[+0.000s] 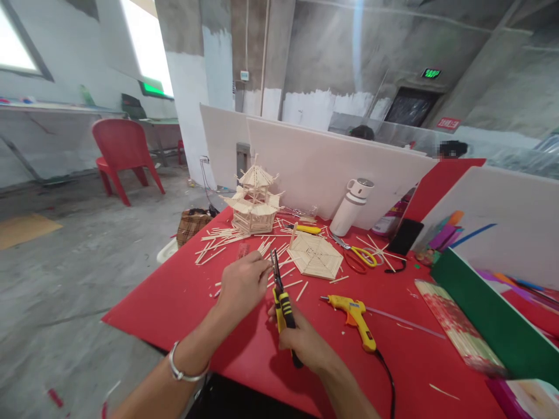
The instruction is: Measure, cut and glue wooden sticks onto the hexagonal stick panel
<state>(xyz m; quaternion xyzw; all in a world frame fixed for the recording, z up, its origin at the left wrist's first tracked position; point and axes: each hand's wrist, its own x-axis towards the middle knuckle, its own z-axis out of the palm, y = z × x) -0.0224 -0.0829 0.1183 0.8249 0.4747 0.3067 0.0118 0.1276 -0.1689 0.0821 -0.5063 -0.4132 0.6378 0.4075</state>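
Observation:
My right hand (301, 340) is wrapped round the yellow-and-black handles of a pair of pliers (284, 308), whose jaws point up and away from me. Close beside the jaws, my left hand (244, 282) is closed in a pinch; whatever its fingertips hold is too small to make out. Loose wooden sticks (227, 234) lie scattered beyond both hands. Just past the pliers rests a flat polygonal panel of sticks (315, 254). Behind it on the left stands a small pagoda model (254, 201) built of sticks. A yellow glue gun (356, 314) lies right of my right hand.
Scissors (364, 256) and a white flask (351, 206) are toward the back of the red tabletop (174, 308). A bag of sticks (458, 326) lies by a green box (493, 314) at right. White partition boards (305, 157) border the back. A red chair (124, 151) stands left.

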